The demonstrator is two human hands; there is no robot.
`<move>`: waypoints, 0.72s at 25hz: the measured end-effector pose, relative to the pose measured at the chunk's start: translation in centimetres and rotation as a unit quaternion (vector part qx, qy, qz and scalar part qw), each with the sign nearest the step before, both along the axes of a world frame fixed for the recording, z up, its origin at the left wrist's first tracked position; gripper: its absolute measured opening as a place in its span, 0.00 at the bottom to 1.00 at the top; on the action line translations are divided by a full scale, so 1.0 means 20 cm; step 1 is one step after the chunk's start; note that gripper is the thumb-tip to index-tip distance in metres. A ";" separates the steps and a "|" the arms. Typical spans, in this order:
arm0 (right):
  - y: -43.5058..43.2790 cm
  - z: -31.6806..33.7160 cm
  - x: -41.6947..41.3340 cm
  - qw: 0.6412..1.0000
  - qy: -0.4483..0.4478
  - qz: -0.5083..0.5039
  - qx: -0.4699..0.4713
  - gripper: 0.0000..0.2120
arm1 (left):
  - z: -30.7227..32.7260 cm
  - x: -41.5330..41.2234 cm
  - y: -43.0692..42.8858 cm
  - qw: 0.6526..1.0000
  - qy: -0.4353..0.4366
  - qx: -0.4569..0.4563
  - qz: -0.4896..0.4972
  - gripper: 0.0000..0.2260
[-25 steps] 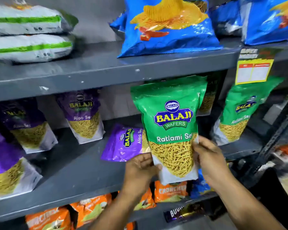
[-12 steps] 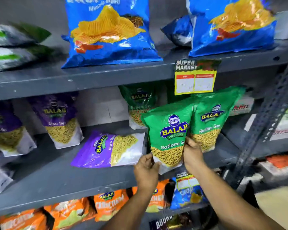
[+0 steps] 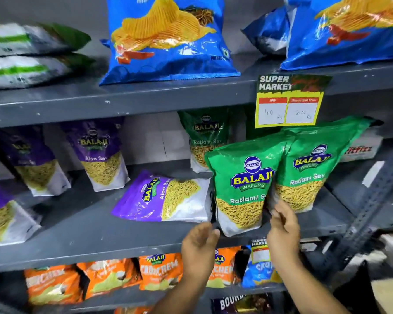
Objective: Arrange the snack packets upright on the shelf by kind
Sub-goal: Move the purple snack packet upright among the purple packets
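A green Ratlami Sev packet (image 3: pixel 241 184) stands upright near the front edge of the middle shelf (image 3: pixel 95 243), leaning against a second green packet (image 3: pixel 309 168) on its right. A third green packet (image 3: pixel 204 137) stands behind them. My left hand (image 3: pixel 199 244) sits just below the front packet's lower left corner, fingers loose. My right hand (image 3: pixel 284 230) is by its lower right corner, fingers spread and blurred, not gripping. A purple Aloo Sev packet (image 3: pixel 161 198) lies flat left of the green one. Further left, two purple packets (image 3: pixel 100 155) (image 3: pixel 34 164) stand upright.
Blue chip bags (image 3: pixel 168 41) stand on the top shelf, with white and green bags (image 3: pixel 27 55) lying at its left. A yellow price tag (image 3: pixel 287 103) hangs from that shelf's edge. Orange packets (image 3: pixel 159 270) fill the lower shelf. A perforated metal upright (image 3: pixel 372 200) stands at right.
Both hands carried the green packet right and set it upright against the other green packet. They have now opened and drawn back from it. The view shifted right.
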State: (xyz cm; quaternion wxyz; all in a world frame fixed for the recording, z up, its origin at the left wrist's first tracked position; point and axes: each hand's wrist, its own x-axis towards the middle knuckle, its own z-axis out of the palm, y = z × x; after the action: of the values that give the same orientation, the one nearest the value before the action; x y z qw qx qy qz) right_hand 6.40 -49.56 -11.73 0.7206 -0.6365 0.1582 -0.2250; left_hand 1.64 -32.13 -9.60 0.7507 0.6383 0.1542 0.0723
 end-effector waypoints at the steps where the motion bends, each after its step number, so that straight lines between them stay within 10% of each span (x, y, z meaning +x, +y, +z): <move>1: 0.02 -0.04 -0.09 1.000 0.005 -0.008 -0.016 0.15 | -0.01 -0.03 0.05 0.999 0.021 -0.033 0.024 0.06; 7: 0.46 0.13 -0.33 0.906 -0.114 0.306 -0.268 0.09 | 0.04 0.05 0.37 0.933 0.153 -0.321 0.055 0.08; 11: 0.83 0.47 0.03 0.844 -0.202 0.306 -0.392 0.10 | 0.07 0.17 0.40 0.918 0.158 -0.361 0.048 0.09; 18: 0.94 0.54 0.62 0.714 0.201 0.294 -0.603 0.17 | 0.08 0.26 0.43 0.921 0.202 -0.328 0.058 0.06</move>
State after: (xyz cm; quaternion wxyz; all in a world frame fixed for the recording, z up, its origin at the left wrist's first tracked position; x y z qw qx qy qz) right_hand 18.81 -30.77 -0.89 0.1647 -0.9806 -0.0646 0.0839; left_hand 6.92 -23.61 -7.91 0.8654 0.3470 0.3547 -0.0696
